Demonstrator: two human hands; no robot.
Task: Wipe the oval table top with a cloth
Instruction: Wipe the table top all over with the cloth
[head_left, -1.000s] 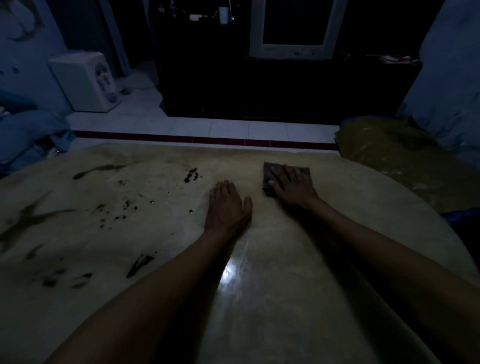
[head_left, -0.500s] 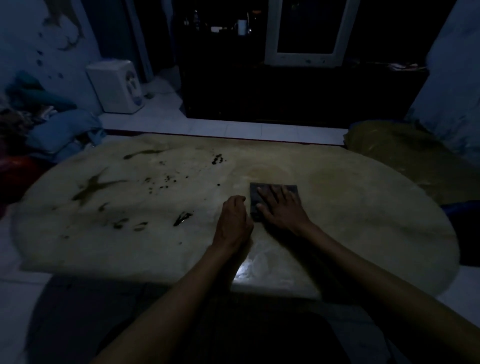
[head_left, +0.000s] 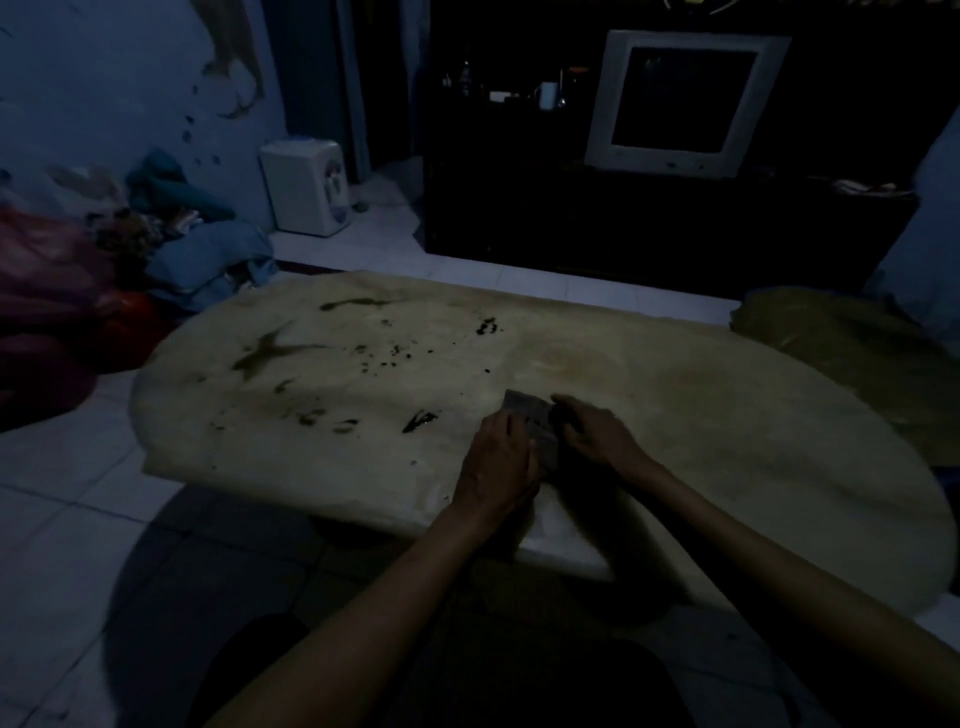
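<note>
At the far left, a heap of clothes and fabric (head_left: 171, 244) lies on the white tiled floor (head_left: 72, 519) against the wall, with a small white water dispenser (head_left: 306, 187) standing just beyond it. The pale oval table top (head_left: 727, 415) fills the middle of the view, and its left half carries dark stains (head_left: 275, 351): a cross-shaped smear near the left end, a streak by the far edge, and scattered specks and short marks toward the centre. Near the middle of the near edge, both hands meet on a small dark cloth (head_left: 530, 415) that lies on the table surface. The left hand (head_left: 501, 462) rests palm down at the cloth's left side, and the right hand (head_left: 592, 434) covers its right side with fingers bent over it; the dim light does not show whether either hand pinches the cloth or only presses on it. The right half of the table top looks free of marks. Beyond the table's far edge stands a dark cabinet (head_left: 571, 223) bearing an old boxy television (head_left: 685, 104). Past the table's right end lies an olive-coloured cushion (head_left: 852, 353).
</note>
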